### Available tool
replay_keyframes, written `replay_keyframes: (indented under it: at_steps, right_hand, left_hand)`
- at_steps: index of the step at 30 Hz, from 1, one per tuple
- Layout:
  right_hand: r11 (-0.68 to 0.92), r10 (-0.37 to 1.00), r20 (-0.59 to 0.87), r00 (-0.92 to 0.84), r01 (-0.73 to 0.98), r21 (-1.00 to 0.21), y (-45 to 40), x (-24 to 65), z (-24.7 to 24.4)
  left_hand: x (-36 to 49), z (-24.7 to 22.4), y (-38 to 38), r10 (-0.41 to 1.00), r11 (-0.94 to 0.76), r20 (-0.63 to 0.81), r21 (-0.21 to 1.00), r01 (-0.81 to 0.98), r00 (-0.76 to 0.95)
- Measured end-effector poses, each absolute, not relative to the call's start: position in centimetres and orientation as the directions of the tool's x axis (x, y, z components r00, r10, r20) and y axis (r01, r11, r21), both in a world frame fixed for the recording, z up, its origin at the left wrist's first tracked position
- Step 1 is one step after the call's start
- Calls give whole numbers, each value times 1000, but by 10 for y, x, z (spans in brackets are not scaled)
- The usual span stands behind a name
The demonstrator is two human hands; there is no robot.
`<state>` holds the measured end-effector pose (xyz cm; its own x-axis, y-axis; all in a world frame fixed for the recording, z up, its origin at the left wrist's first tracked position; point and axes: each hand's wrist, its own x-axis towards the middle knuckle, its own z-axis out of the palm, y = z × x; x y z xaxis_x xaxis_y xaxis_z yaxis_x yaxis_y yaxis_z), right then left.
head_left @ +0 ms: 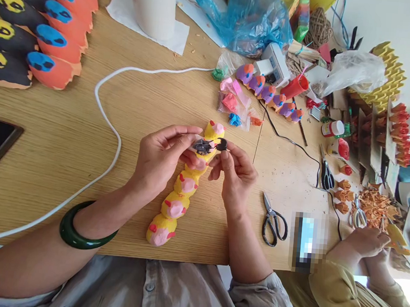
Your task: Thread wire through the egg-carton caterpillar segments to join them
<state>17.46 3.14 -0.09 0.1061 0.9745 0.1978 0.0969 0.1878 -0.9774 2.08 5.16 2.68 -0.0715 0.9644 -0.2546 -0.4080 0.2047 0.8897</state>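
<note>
Between the fingers of my left hand (156, 159) is a small clear packet with black modelling clay (201, 146) in it. My right hand (237, 177) pinches a torn-off lump of black clay (222, 145) between thumb and fingertips; thin dark strands stretch from it toward the packet. Beneath both hands lies a strip of yellow-painted egg carton cups (175, 205) with pink patches and small red pieces. My hands cover part of that strip. A green bangle (75, 223) circles my left wrist.
Black-handled scissors (273, 225) lie right of my right arm. A white cable (117, 137) curves across the table's left side. Painted carton strips (60, 38), clay packets (233, 101) and a purple strip (268, 93) lie farther off. A co-worker's hand (366, 242) is at the right.
</note>
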Motion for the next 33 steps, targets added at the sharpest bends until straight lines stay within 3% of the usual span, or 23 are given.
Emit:
replay_keyframes:
  at_steps: [5,11,17,26,33]
  right_hand:
    - [256,953,280,116,182,-949,30,176,2]
    - [369,902,427,63,401,-838,28,174,3]
    - [354,886,410,215,257,-899,31,173,4]
    - [174,965,205,165,186,-967,31,172,10]
    - [202,957,238,164,209,-957,30,169,10]
  left_hand:
    - [20,25,46,989,104,-131,944,-313,-65]
    - [19,26,40,997,48,-57,982,-181,-44]
    - [19,25,43,996,49,-60,984,-170,-63]
    - [19,22,43,997,9,-17,994,-112,-69]
    - [19,22,45,994,46,-59,989,-144,-88]
